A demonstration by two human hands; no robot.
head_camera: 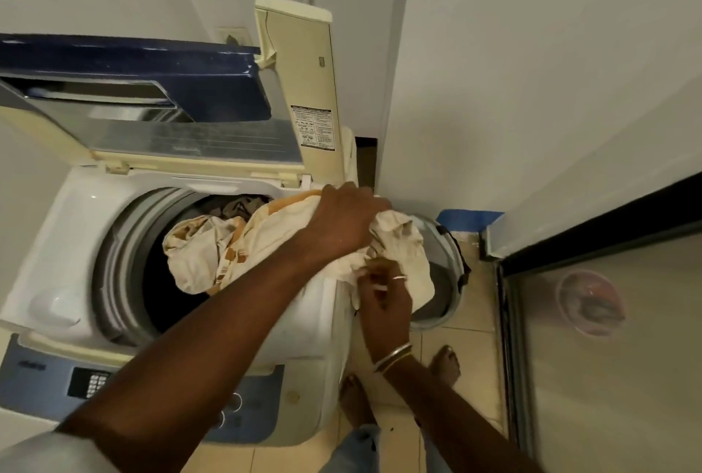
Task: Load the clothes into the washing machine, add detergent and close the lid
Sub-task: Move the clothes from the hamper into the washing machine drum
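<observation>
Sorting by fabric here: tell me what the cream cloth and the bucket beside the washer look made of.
Cream cloth: probably soft woven cotton, matte, judging by limp crumpled folds. Bucket: seemingly rigid plastic, smooth pale grey, given its thin even rim.

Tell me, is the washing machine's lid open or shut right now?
Open. The lid stands folded up behind the drum, whose mouth is uncovered, a cream cloth draped over its rim.

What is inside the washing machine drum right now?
One end of a cream and orange cloth hangs into the drum, darker clothes behind it. The left hand and right hand hold its other end outside. Shadow hides the drum's bottom.
</observation>
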